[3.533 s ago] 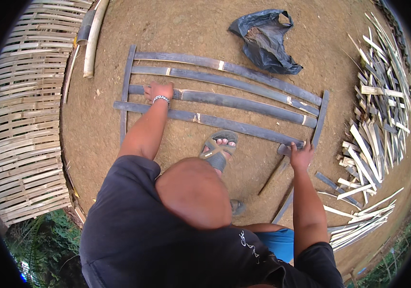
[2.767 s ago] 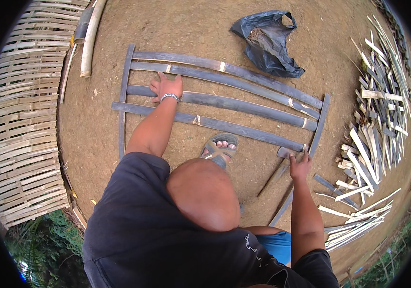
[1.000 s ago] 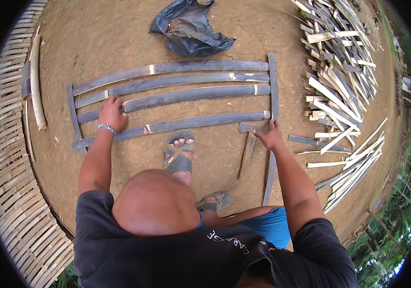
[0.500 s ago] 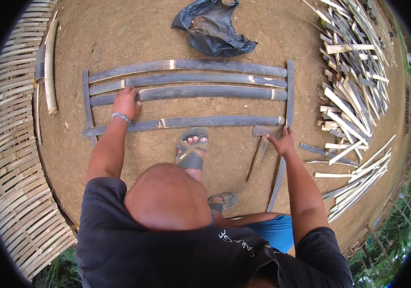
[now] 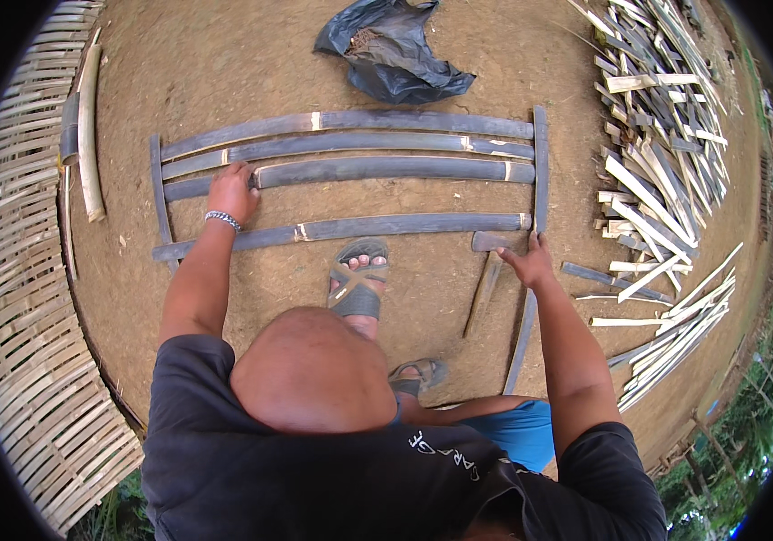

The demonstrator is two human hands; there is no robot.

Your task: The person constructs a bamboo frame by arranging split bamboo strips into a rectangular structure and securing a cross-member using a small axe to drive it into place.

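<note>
We now have the third-farthest slat [image 5: 386, 168] lying nearer, at its left end, to the second-farthest slat [image 5: 341, 143], seemingly evening their gap, our left hand [image 5: 235, 191] over it, grip unclear, our right hand [image 5: 533, 260] splayed at the right crosspiece [image 5: 542, 171].

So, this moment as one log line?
left hand: on third slat from far side | right hand: at right crosspiece | wooden-handled tool: beside right hand

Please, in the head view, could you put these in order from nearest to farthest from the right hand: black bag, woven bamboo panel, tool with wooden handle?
1. Tool with wooden handle: just left of the right hand.
2. Black bag: ahead and to the left.
3. Woven bamboo panel: at the far left side.
</note>
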